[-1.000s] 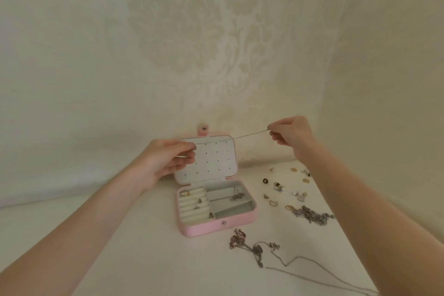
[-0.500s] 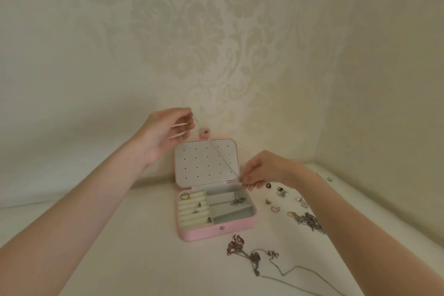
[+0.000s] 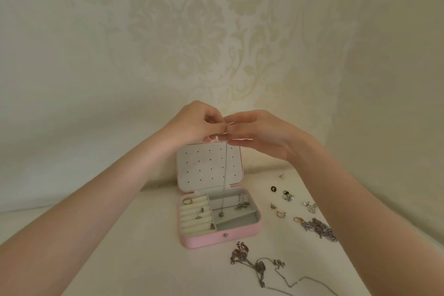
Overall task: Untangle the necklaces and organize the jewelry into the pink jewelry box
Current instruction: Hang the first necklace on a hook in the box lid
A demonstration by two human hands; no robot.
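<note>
The pink jewelry box (image 3: pixel 204 241) stands open on the cream cloth, its white dotted lid (image 3: pixel 199 168) upright. My left hand (image 3: pixel 193 122) and my right hand (image 3: pixel 259 132) meet just above the lid, fingertips pinched together on the top of a thin silver necklace (image 3: pixel 225 175). The chain hangs straight down in front of the lid, and its small pendant (image 3: pixel 221 214) dangles into the box's grey rear compartment. Rings sit in the cream ring rolls (image 3: pixel 195 216) on the left, and another silver piece (image 3: pixel 241 205) lies in the grey compartment.
A tangle of necklaces (image 3: pixel 254 262) lies in front of the box, its chain trailing right. A chunky silver chain (image 3: pixel 317 227) and several earrings and rings (image 3: pixel 287 196) are scattered right of the box. The patterned cloth rises as a backdrop close behind.
My hands held the chain stretched wide apart; they have come together above the lid, so the necklace now hangs doubled and vertical with its pendant lowered into the box.
</note>
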